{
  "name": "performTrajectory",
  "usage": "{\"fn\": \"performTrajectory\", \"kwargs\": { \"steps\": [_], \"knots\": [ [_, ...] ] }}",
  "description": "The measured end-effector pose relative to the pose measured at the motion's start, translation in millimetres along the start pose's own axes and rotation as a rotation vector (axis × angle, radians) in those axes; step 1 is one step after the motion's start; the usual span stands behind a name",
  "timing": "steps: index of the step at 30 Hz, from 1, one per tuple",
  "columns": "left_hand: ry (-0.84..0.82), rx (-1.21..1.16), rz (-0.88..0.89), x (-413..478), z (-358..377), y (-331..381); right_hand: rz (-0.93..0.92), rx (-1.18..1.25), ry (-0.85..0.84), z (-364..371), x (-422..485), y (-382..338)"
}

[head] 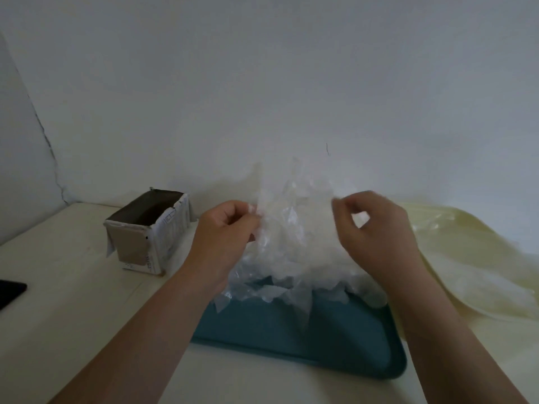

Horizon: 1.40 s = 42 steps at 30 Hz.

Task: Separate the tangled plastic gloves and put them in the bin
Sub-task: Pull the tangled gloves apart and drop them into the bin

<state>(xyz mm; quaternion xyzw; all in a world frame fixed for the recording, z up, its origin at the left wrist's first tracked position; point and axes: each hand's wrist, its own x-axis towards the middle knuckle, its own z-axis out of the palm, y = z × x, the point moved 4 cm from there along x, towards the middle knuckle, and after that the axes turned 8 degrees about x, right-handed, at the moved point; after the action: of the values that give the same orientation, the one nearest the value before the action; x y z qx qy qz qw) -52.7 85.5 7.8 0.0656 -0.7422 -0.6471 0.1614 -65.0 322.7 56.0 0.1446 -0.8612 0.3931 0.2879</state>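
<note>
**Gloves**: clear plastic film in one crumpled clump. Held up between both hands over the far end of the tray, with the lower tails trailing onto the tray floor.

**Left hand**: fingers curled, thumb and fingertips pinching film at the clump's left edge.

**Right hand**: fingers curled, thumb and forefinger bent into a ring at the clump's right edge. Blurred, so hold on the film uncertain.

**Step in hand (judged):** teasing a single glove out of the clump.
- Pinch one layer only, at a cuff or a fingertip.
- Anchor the rest with the other hand and draw sideways slowly.
- Thin film likely to cling and stretch, so use short pulls and a fresh pinch wherever a loop catches, never one hard tug.

**Tray:** teal, shallow, rounded corners, lying on the table. Contents: the trailing ends of the gloves.

**Bin**: small cardboard box with an open top, on the table left of the tray and apart from both hands. Inside dark, contents not discernible.

**Also present:** yellowish plastic sheet right of the tray, and a dark flat object at the table's left edge.
</note>
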Motion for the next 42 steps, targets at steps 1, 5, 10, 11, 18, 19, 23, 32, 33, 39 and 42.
{"fn": "performTrajectory", "kwargs": {
  "steps": [1,5,10,11,18,19,23,32,33,39,42],
  "knots": [
    [0.032,0.011,0.044,-2.4,-0.7,5.4,-0.055,0.042,0.1,-7.6,-1.8,-10.4],
    [0.122,0.247,0.607,-26.3,1.5,46.3,0.286,0.527,-0.197,-0.9,-3.2,-15.3],
    [-0.193,0.526,1.04,-51.7,39.2,40.6,0.757,1.187,-0.693,28.5,-14.8,-7.2],
    [-0.271,0.537,1.035,-54.4,45.5,34.8,0.738,1.26,-0.698,30.5,-15.2,-4.0],
    [-0.089,0.25,0.588,-37.9,27.9,27.3,0.656,1.125,-0.469,36.6,-13.1,24.2],
    [0.015,0.277,0.501,-34.2,20.8,27.2,0.641,1.134,-0.507,35.9,-14.0,21.7],
    [-0.115,0.184,0.053,-17.2,11.5,12.9,0.579,1.154,-0.612,34.6,-18.4,13.9],
    [-0.292,-0.183,-0.159,-15.2,17.9,8.4,0.545,1.127,-0.593,40.0,-19.4,15.9],
    [-0.255,-0.2,-0.16,-12.4,13.9,9.9,0.578,1.115,-0.554,41.3,-18.3,17.8],
    [-0.114,-0.37,-0.107,1.5,-10.3,16.2,0.74,1.018,-0.426,43.2,-20.2,18.2],
    [-0.222,-0.4,-0.131,-3.2,-9.3,22.1,0.67,0.772,-0.497,29.3,-26.1,5.7]
  ]
}}
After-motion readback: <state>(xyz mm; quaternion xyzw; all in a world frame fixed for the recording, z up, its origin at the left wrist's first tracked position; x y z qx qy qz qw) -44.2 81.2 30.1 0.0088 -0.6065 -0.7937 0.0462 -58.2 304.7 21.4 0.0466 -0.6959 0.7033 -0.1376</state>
